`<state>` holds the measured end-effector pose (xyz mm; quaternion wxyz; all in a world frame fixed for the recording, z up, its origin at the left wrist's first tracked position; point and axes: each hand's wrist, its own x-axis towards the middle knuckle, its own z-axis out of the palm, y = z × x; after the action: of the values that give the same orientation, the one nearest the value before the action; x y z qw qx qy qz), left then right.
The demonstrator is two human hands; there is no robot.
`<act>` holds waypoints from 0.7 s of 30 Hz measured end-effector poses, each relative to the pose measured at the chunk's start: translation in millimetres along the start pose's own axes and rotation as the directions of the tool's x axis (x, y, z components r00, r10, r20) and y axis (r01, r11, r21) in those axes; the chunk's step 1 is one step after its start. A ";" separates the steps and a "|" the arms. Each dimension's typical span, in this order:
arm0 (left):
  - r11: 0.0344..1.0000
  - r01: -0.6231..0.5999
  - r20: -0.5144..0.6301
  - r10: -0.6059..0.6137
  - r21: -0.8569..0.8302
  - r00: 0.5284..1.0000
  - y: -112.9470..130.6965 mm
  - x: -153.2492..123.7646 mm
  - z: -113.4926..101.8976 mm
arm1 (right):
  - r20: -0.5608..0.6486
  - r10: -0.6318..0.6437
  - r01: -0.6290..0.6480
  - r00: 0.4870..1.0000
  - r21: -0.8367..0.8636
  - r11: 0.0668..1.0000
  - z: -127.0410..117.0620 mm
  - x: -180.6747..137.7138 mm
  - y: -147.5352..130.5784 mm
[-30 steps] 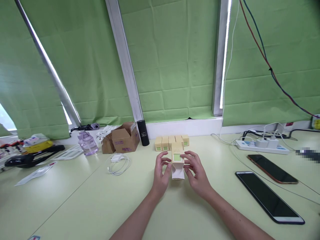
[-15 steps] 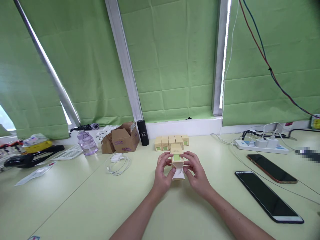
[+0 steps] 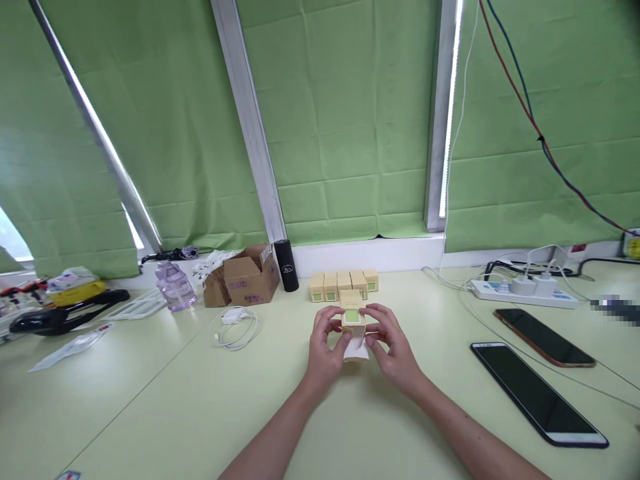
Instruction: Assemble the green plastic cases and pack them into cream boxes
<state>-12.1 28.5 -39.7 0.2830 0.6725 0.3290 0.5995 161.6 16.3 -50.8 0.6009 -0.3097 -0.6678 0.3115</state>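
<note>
Between my two hands is a small yellow cardboard box (image 3: pixel 353 319) with a green square on it. Its near flap (image 3: pixel 357 348) hangs open toward me and shows a white inner side. My left hand (image 3: pixel 327 340) grips the box from the left, fingers at its upper edge and thumb by the flap. On the opposite side my right hand (image 3: pixel 390 339) holds it the same way, its thumb at the flap's right edge. What lies inside the box I cannot make out. Just behind stands a row of several similar small boxes (image 3: pixel 331 285).
A brown carton (image 3: pixel 250 277), a black cylinder (image 3: pixel 286 265) and a purple bottle (image 3: pixel 176 288) stand at the back left. A white charger cable (image 3: pixel 235 327) lies nearer. To the right are two phones (image 3: pixel 537 393) and a power strip (image 3: pixel 523 293) with plugs.
The box has tipped slightly between my hands, and its top has shifted a little down and left. Both hands keep nearly the same place and grip.
</note>
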 end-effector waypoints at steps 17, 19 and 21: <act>1.000 0.022 -0.022 -0.023 -0.008 0.999 -1.9 0.5 2.4 | -0.021 -0.010 0.009 1.000 -0.019 1.000 -0.6 0.0 -2.2; 1.000 0.025 -0.020 -0.025 -0.003 0.999 -2.4 0.3 2.4 | -0.023 -0.009 0.009 1.000 -0.015 1.000 -0.5 0.1 -2.7; 1.000 0.019 -0.019 -0.019 0.001 1.000 -2.6 0.2 2.3 | -0.025 -0.008 0.007 1.000 -0.012 1.000 -0.5 0.2 -3.2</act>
<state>-10.1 30.3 -41.8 0.2853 0.6637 0.3383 0.6030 161.9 14.5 -48.1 0.6086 -0.3146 -0.6632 0.3014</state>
